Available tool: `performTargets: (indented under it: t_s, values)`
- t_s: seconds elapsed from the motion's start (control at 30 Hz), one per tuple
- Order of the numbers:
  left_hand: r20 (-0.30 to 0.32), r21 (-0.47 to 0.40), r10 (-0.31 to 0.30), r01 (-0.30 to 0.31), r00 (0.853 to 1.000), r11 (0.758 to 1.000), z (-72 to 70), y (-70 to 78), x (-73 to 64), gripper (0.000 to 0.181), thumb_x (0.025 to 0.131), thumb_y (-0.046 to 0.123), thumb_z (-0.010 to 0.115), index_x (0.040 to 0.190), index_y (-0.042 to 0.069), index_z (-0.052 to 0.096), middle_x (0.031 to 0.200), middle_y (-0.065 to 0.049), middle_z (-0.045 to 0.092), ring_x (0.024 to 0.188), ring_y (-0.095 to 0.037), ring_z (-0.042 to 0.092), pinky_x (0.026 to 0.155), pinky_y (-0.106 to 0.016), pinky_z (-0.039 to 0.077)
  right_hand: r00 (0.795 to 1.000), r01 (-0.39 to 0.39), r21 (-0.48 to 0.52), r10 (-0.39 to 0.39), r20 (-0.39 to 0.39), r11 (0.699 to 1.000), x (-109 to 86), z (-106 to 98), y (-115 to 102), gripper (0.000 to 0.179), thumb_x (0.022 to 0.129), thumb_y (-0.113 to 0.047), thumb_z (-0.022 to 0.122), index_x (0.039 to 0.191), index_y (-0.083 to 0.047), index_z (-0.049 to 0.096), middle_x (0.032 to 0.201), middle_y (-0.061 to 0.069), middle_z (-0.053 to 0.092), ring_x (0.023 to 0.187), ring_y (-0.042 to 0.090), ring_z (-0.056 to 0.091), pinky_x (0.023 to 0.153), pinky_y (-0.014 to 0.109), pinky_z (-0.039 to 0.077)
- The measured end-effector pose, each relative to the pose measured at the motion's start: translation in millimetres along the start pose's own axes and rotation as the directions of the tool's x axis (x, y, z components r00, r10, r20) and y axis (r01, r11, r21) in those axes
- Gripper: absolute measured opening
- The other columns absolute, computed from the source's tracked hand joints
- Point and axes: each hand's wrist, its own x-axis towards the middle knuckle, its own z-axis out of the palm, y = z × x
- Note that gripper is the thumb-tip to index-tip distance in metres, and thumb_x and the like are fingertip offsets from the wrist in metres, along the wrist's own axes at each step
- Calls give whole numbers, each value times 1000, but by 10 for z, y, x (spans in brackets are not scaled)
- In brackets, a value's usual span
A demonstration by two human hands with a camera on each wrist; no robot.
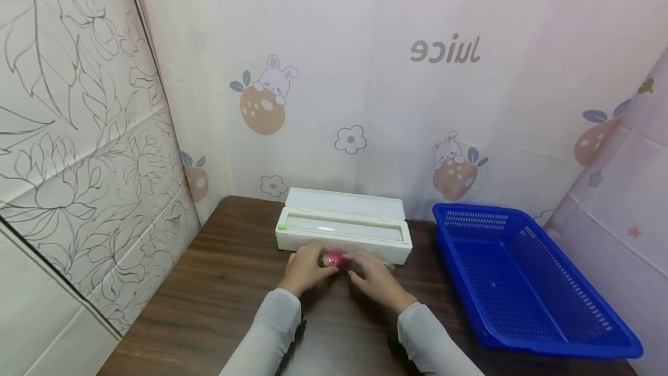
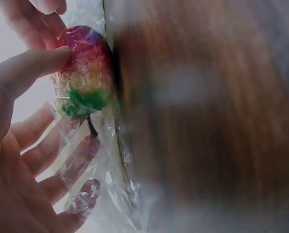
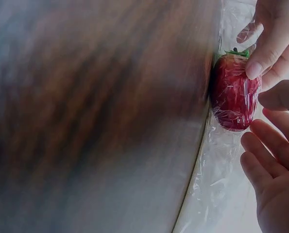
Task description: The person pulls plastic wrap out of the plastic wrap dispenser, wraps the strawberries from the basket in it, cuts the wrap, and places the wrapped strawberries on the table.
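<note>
A red strawberry [image 1: 336, 259] with a green leafy cap [image 2: 83, 103] and dark stem lies wrapped in clear cling film [image 3: 210, 174], in front of a white film dispenser box [image 1: 341, 242]. My left hand [image 1: 306, 270] pinches its leafy end, with the thumb on the fruit and the other fingers spread behind the film. At the opposite, tip end is my right hand [image 1: 378, 280]; its thumb and fingertips meet or nearly meet the fruit, fingers mostly extended. The film stretches past the strawberry on both sides, crinkled and shiny.
The dispenser's lid [image 1: 344, 202] stands raised, showing a pale roll [image 1: 341, 228] and a green slider [image 1: 282, 227]. To the right sits a blue perforated basket [image 1: 469, 300]. The brown wooden table [image 1: 209, 289] ends at a patterned curtain [image 1: 365, 74] behind.
</note>
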Motion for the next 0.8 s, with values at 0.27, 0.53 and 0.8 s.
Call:
performTargets:
  t_s: [0.27,0.53,0.8]
  values:
    - [134,-19,-10,13,991,1000,-102,19,11,35,75,42,72,104,24,66,94,9,65,78,-8,52,72,-37,47,998,62,-15,-62,-30,998,-37,-7,-36,33,80,-3,67,111,-10,65,110,5,64,106,13,54,87,40,52]
    - [289,-120,-11,48,957,992,-172,41,-62,34,79,44,65,104,22,68,93,7,67,73,-11,54,72,-40,52,999,38,36,-38,10,999,-154,-21,-10,32,79,-5,71,109,-14,65,102,-1,65,91,10,58,75,34,56]
    - [337,-155,110,-60,935,986,-152,16,-102,27,84,39,61,94,17,72,80,4,62,71,-10,50,65,-31,49,994,-13,35,9,105,999,-234,-73,-46,31,79,-9,71,109,-15,64,104,-4,66,96,7,57,82,35,55]
